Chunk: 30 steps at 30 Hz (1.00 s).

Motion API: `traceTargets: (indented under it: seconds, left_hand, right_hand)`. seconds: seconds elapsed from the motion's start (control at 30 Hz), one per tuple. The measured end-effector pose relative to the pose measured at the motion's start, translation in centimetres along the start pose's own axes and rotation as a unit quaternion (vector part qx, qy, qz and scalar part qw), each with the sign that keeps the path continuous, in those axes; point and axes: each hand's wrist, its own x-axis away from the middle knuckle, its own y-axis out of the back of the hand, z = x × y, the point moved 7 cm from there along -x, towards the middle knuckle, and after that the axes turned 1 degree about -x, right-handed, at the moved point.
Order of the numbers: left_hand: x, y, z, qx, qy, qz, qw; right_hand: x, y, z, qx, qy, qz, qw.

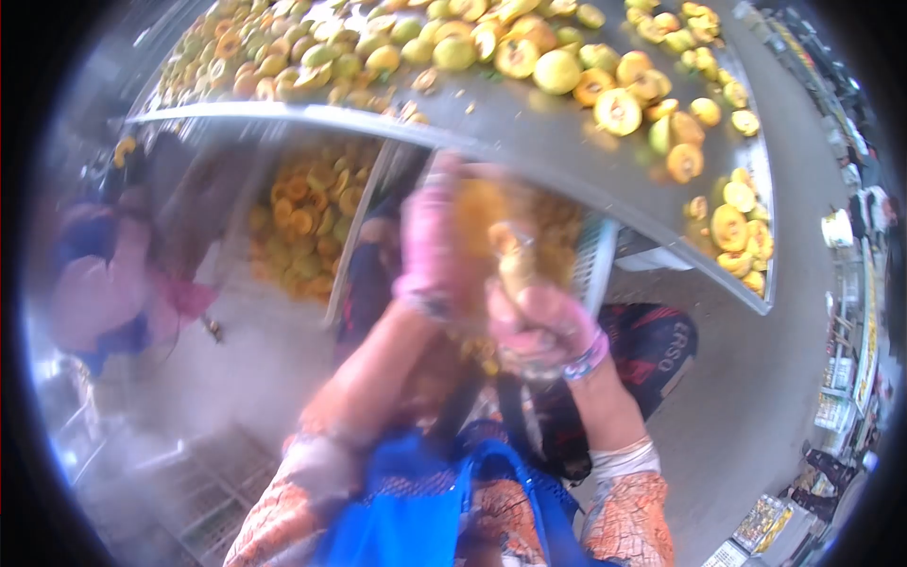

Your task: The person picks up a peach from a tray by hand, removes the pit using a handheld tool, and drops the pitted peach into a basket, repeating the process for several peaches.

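My left hand (430,241), in a pink glove, is raised in front of me, just below the metal table edge. It is closed on a blurred orange-yellow fruit piece (480,215). In my right hand (543,326), also pink-gloved, the fingers are wrapped round a short tan tool (516,265). Its rounded tip is close to the fruit piece; motion blur hides whether they touch, and the tool's exact kind is unclear. Below and behind my hands, a container of orange fruit (559,227) shows in part.
A metal table (529,142) ahead bears many whole and halved yellow fruits (619,111). More halves (302,208) lie lower left. A pale slatted crate (595,260) stands beside my right hand. Another person's blurred pink and blue clothing (109,274) is at left. Crates and goods line the right.
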Motion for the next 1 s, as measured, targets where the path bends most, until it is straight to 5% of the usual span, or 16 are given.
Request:
traceTargets:
  seconds: [0.07, 0.1, 0.13, 0.17, 0.2, 0.27, 0.33, 0.37, 0.43, 0.47, 0.53, 0.57, 0.6, 0.63, 0.8, 1.0]
  left_hand:
    - [-1.2, 4.0, -4.9, -0.028, -0.142, -0.021, 0.989]
    - [-1.9, 7.6, -7.7, -0.148, -0.196, -0.078, 0.966]
    - [-1.9, 9.7, -10.4, -0.264, -0.257, -0.097, 0.925]
    - [-1.1, 9.7, -12.7, -0.561, -0.128, -0.135, 0.807]
    - [-1.0, 8.9, -14.3, -0.823, -0.258, -0.144, 0.485]
    - [-1.3, 5.4, -14.9, -0.798, -0.332, -0.128, 0.486]
    - [-3.6, 2.2, -13.4, -0.687, -0.316, -0.060, 0.651]
    - [-5.1, -0.8, -12.3, -0.661, -0.338, 0.012, 0.670]
    - [-8.2, -6.4, -10.3, -0.650, -0.396, 0.124, 0.637]
    - [-10.2, -8.9, -9.3, -0.653, -0.399, 0.152, 0.625]
    - [-14.9, -13.1, -7.0, -0.666, -0.398, 0.193, 0.601]
    - [-17.5, -14.9, -5.6, -0.675, -0.397, 0.206, 0.587]
    - [-19.8, -16.8, -4.2, -0.700, -0.380, 0.216, 0.565]
    - [-21.6, -18.4, -2.5, -0.724, -0.362, 0.226, 0.542]
    - [-23.9, -22.4, 3.0, -0.769, -0.268, 0.275, 0.512]
    - [-23.7, -17.9, 1.5, -0.693, -0.180, 0.357, 0.599]
  right_hand:
    - [0.3, 2.3, 0.7, 0.171, 0.006, -0.083, 0.982]
    - [0.5, 3.9, 1.9, 0.572, 0.184, -0.157, 0.784]
    - [1.3, 2.9, 0.9, 0.836, 0.313, -0.200, 0.403]
    - [1.2, 5.1, 0.8, 0.819, 0.135, -0.263, 0.492]
    - [1.7, 7.2, -0.1, 0.762, -0.046, -0.316, 0.564]
    - [2.1, 6.5, 0.9, 0.720, -0.037, -0.350, 0.598]
    - [3.0, 3.5, 2.9, 0.658, 0.012, -0.346, 0.669]
    - [4.3, 3.6, 3.8, 0.565, 0.144, -0.361, 0.728]
    - [5.8, 0.2, 10.5, 0.676, 0.068, -0.379, 0.628]
    - [6.8, -1.0, 12.9, 0.889, 0.033, -0.354, 0.290]
    - [10.8, 2.9, 20.1, 0.700, 0.123, -0.470, 0.524]
    - [12.2, 2.6, 23.5, 0.618, 0.033, -0.604, 0.502]
    - [14.5, 5.9, 26.3, 0.562, 0.086, -0.668, 0.480]
    - [15.7, 9.5, 29.5, 0.527, 0.128, -0.658, 0.523]
    - [16.5, 23.0, 35.6, 0.610, 0.117, -0.659, 0.425]
    - [7.2, 15.4, 30.6, 0.540, 0.064, -0.614, 0.573]
